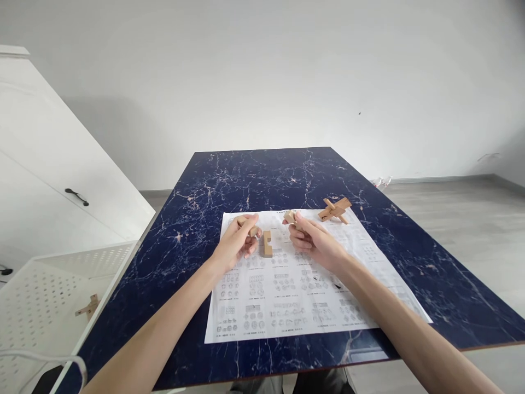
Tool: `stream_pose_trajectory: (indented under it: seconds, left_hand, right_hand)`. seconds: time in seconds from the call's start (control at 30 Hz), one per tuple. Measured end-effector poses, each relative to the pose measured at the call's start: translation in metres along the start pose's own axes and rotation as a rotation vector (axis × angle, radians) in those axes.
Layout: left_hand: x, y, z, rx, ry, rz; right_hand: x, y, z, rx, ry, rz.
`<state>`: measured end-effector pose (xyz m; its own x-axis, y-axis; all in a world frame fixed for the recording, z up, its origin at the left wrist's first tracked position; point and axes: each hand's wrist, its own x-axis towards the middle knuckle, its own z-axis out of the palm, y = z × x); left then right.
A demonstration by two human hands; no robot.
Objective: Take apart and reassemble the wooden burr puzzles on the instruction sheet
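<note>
My left hand (238, 241) is closed around a small wooden puzzle piece (253, 231), partly hidden by the fingers. Across from it, my right hand (309, 235) grips another light wooden puzzle piece (289, 216), whose end sticks out past the thumb. Between the hands, a notched wooden block (267, 244) lies on a printed instruction sheet (262, 323) covered with rows of small diagrams. Beyond my right hand sits a cross-shaped wooden assembly (335, 210) of interlocked pieces, at the sheet's far right edge.
The sheet lies on a dark blue marbled table (254, 175) with a pale wall behind. To the left are a white cabinet (61, 142), a white perforated bin (49, 301) with a wooden piece (88, 306) in it, and a white cable (41, 357).
</note>
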<state>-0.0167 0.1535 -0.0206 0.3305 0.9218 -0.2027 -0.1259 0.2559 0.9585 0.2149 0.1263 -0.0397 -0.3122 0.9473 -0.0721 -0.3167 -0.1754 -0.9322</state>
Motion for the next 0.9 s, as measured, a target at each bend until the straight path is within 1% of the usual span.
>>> stream_pose_trajectory:
  seconds: [0.07, 0.13, 0.23, 0.37, 0.47, 0.57, 0.7, 0.8, 0.9]
  left_hand:
    - [-0.002, 0.000, 0.000, 0.038, 0.003, 0.007]
    - [-0.003, -0.002, -0.001, 0.085, -0.019, 0.008]
    - [-0.004, -0.005, -0.002, 0.176, -0.076, 0.008]
    - [-0.005, -0.008, 0.000, 0.258, -0.139, 0.058]
    - [-0.004, -0.010, 0.001, 0.279, -0.159, 0.091]
    - [-0.001, -0.013, -0.001, 0.294, -0.151, 0.110]
    - [0.002, -0.016, -0.005, 0.246, -0.172, 0.113]
    - [0.002, -0.016, -0.006, 0.218, -0.213, 0.099]
    - [0.001, -0.015, -0.005, 0.201, -0.268, 0.098]
  right_hand:
    - [-0.001, -0.002, 0.001, -0.016, 0.012, 0.008]
    - [-0.002, -0.003, 0.003, -0.035, 0.011, 0.016]
    - [-0.004, -0.003, 0.005, -0.059, -0.030, 0.013]
    - [-0.005, -0.005, 0.007, -0.108, -0.071, -0.011]
    - [-0.005, -0.005, 0.009, -0.127, -0.090, -0.040]
    - [-0.005, -0.004, 0.010, -0.142, -0.106, -0.048]
    - [-0.006, -0.003, 0.010, -0.143, -0.106, -0.039]
    - [-0.006, -0.004, 0.010, -0.094, -0.077, -0.023]
    - [-0.005, -0.004, 0.011, -0.061, -0.039, -0.037]
